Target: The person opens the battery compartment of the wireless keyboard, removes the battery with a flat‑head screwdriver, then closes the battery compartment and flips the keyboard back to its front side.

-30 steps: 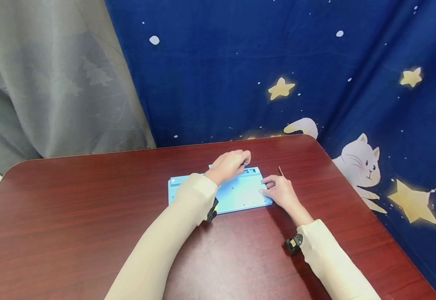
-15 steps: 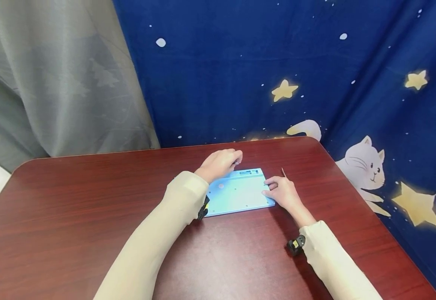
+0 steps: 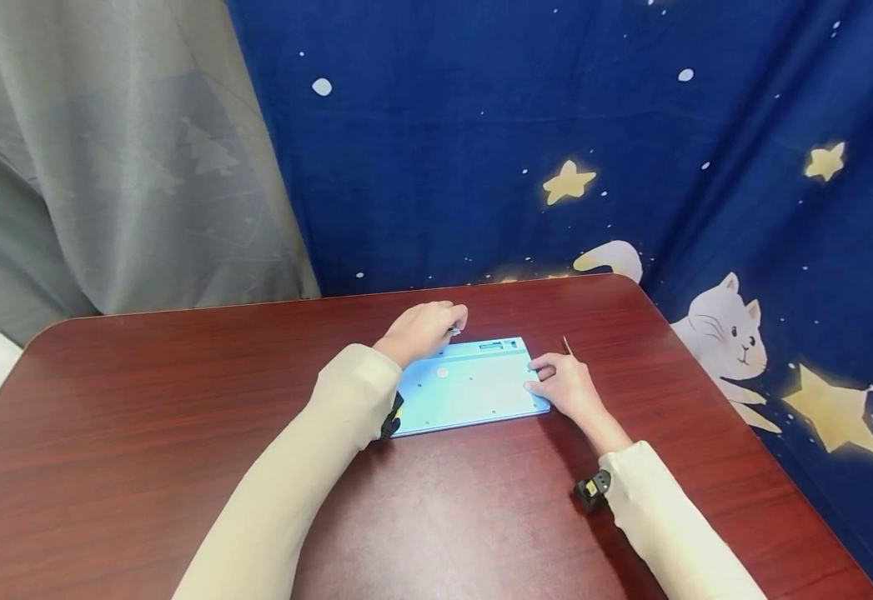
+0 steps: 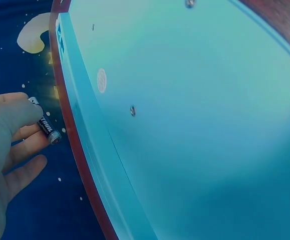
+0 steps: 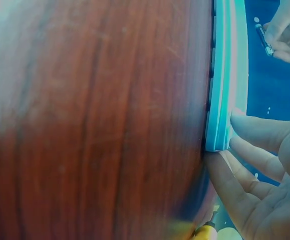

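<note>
Left hand (image 3: 421,329) and its cylindrical battery (image 4: 45,124) have shifted leftward, away from the battery compartment (image 3: 491,346).
The left hand pinches the battery between thumb and fingers, just past the far edge of a blue keyboard (image 3: 474,392) lying underside up between the hands. The right hand (image 3: 565,385) grips the keyboard's near-side end between thumb and fingertips; just beside that hand shows a yellow-handled screwdriver (image 5: 205,232), partly hidden.

Left hand (image 3: 423,329) and right hand (image 3: 565,384) alike in a pinch.
</note>
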A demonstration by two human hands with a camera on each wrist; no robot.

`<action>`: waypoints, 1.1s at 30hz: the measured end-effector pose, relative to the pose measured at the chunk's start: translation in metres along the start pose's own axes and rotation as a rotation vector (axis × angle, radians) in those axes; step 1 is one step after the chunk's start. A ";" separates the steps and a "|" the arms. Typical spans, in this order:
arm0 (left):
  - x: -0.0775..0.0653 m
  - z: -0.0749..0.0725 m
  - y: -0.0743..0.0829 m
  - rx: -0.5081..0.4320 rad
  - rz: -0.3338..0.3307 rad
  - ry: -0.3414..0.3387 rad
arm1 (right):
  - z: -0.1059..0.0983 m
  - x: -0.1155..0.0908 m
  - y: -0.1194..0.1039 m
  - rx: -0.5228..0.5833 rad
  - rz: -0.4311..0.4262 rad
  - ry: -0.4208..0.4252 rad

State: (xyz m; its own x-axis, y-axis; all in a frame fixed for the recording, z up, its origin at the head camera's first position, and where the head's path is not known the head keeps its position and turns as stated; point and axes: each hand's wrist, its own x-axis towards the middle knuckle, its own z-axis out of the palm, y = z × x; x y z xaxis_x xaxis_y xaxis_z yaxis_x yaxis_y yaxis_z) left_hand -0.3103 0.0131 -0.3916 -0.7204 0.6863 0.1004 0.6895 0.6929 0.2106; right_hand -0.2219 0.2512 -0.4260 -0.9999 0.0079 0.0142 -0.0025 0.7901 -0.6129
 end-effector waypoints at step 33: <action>-0.029 0.001 -0.037 0.029 -0.133 -0.101 | 0.000 -0.002 0.001 0.014 0.008 0.001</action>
State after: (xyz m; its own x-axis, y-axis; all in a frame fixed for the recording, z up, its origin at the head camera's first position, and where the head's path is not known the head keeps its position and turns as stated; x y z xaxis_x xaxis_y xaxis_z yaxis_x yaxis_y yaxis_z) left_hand -0.3148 -0.0320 -0.4036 -0.7950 0.6061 -0.0250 0.5919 0.7840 0.1872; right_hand -0.2202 0.2523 -0.4267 -0.9998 0.0149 0.0101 0.0053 0.7811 -0.6243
